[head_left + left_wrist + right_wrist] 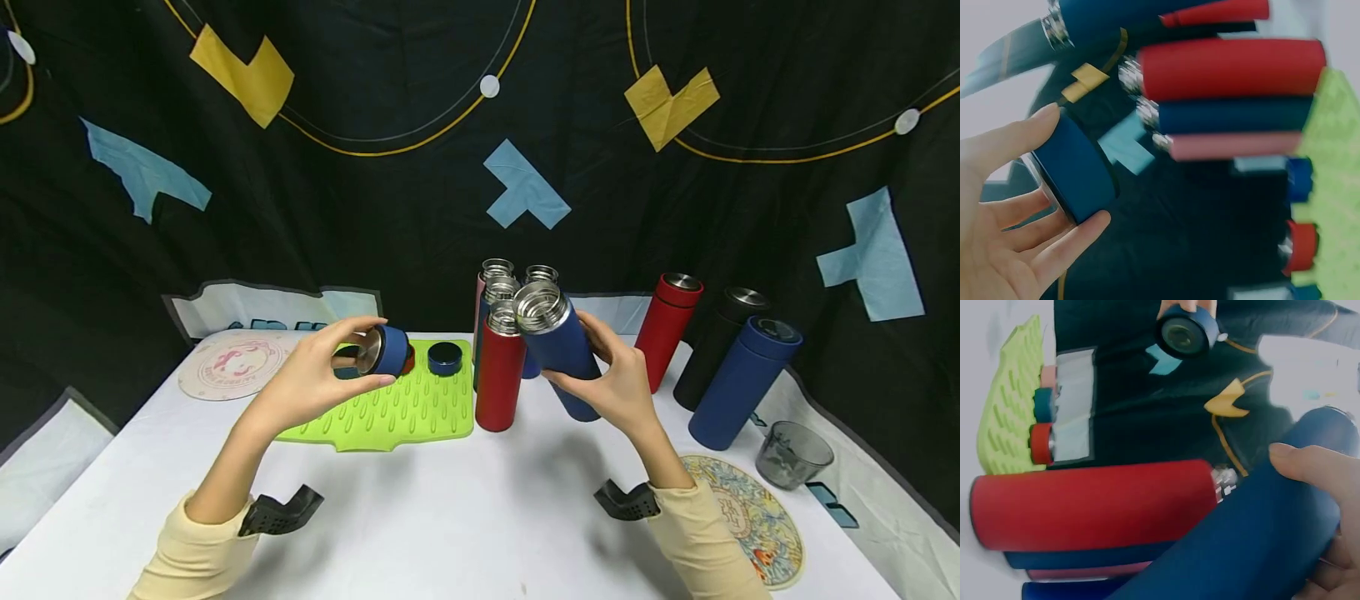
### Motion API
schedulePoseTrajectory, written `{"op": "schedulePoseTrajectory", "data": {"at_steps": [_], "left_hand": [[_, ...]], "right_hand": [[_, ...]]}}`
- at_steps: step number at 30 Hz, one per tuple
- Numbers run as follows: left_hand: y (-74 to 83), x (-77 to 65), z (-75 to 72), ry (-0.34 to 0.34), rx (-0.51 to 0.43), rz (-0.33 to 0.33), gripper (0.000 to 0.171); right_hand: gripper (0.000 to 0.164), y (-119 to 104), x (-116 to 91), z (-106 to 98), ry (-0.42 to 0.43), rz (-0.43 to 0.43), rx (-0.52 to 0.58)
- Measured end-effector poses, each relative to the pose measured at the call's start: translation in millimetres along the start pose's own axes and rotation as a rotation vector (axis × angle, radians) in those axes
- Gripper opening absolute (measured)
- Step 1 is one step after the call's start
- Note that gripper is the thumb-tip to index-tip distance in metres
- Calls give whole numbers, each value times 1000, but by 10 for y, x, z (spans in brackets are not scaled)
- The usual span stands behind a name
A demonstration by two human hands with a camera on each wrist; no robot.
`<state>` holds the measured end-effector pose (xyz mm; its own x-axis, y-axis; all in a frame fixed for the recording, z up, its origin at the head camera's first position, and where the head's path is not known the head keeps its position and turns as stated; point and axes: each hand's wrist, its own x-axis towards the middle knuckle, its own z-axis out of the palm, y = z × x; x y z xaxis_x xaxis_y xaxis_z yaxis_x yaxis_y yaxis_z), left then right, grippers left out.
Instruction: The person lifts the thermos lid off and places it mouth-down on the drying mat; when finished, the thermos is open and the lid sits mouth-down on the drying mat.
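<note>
My left hand (300,385) holds a blue bottle cap (393,350) between thumb and fingers, above a green ridged mat (427,412). The cap lies on its side, its metal inner part toward the palm. With my right hand (622,383) I grip a blue vacuum bottle (564,354) round its body. It is uncapped and leans left, its steel mouth (542,307) facing up. Just left of it stands an open red bottle (501,379), with several other open bottles behind. On the mat sit a dark blue cap (445,358), a red cap (1041,444) and others, partly hidden by my left hand.
Capped red (670,329), black (716,354) and blue (742,387) bottles stand at the right. Nearer are a clear glass cup (793,454) and a patterned round mat (757,521). A pinkish round mat (236,364) lies at the back left. A black cloth (390,233) hangs behind the table.
</note>
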<state>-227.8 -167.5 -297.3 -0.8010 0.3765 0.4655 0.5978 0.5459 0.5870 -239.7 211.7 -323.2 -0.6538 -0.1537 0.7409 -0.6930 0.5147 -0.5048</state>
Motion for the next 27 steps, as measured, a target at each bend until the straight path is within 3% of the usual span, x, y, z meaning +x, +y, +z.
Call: {"op": "schedulePoseTrajectory", "data": {"at_steps": [13, 20, 27], "left_hand": [[-678, -183, -158, -40, 91, -133, 69], [-1050, -250, -217, -46, 174, -205, 68], [-1386, -335, -219, -87, 218, -307, 73]], "right_hand": [[76, 376, 76, 209, 134, 250, 171], [70, 223, 123, 280, 186, 331, 265], [78, 622, 104, 519, 222, 457, 359]]}}
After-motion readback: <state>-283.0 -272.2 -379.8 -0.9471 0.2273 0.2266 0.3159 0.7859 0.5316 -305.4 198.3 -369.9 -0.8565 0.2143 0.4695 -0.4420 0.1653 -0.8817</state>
